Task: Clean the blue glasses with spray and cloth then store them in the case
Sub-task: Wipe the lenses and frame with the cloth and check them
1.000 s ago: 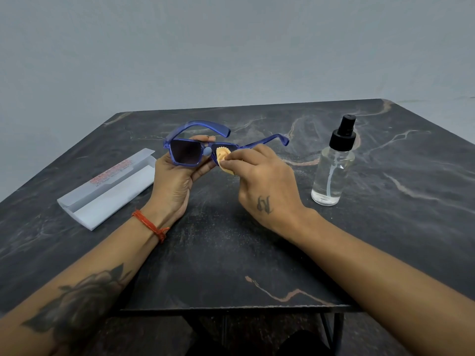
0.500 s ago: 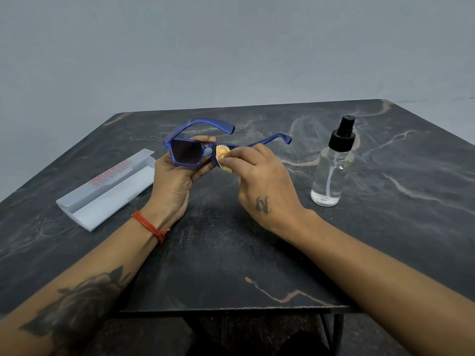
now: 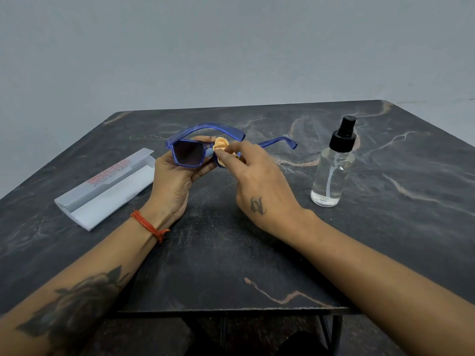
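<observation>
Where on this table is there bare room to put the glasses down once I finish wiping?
Bare marble lies near the front edge of the table, between your forearms. More lies right of the spray bottle and behind the blue glasses. The left is crowded: the open white case sits beside your left hand, while your right hand holds the orange cloth.

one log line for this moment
step: wiping lens | left hand: holds blue glasses | right hand: pinches cloth | spray bottle, case: on table
</observation>
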### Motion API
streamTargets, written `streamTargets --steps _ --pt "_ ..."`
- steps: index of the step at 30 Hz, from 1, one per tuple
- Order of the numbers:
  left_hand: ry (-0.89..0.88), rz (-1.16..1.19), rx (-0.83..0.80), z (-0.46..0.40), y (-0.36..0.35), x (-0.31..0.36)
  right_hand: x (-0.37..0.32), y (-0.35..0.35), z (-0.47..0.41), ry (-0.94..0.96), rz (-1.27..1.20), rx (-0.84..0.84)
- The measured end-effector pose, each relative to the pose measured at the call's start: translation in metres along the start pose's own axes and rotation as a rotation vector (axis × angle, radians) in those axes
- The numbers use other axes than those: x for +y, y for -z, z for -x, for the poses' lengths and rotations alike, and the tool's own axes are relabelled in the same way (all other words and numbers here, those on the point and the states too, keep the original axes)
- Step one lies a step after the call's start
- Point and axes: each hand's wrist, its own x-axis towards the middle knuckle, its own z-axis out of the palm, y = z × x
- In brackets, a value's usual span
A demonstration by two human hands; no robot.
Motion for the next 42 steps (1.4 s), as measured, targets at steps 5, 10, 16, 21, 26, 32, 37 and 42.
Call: streamTargets --steps 5,10,16,21,26,32,37,42 --pt "-0.014 -0.021 0.001 0.000 0.002 0.000 -0.004 0.006 0.001 -0.035 0.117 -0.056" --pt "-0.061 -0.076 0.003 0.000 0.004 -0.001 -0.005 0.006 0.002 -0.129 0.227 -0.106" --pt "-0.075 -0.088 -0.004 0.001 0.004 -0.001 -0.006 0.009 0.003 -0.118 0.267 -0.105" --pt "-0.077 -0.061 0.021 0.001 0.006 -0.001 -0.007 0.005 0.003 -0.146 0.236 -0.016" --pt "-0.082 -0.035 0.029 0.001 0.006 -0.001 -0.007 0.002 0.006 -0.148 0.135 0.036" --pt "-0.054 -0.024 0.037 0.002 0.006 -0.001 -0.007 -0.001 0.006 -0.086 0.006 0.017" --pt "-0.039 -0.020 0.007 0.003 0.002 0.001 -0.002 -0.008 0.006 -0.177 0.164 0.043" --pt "-0.031 -0.040 0.012 0.003 0.002 0.002 0.001 -0.006 0.007 -0.179 0.267 0.078"
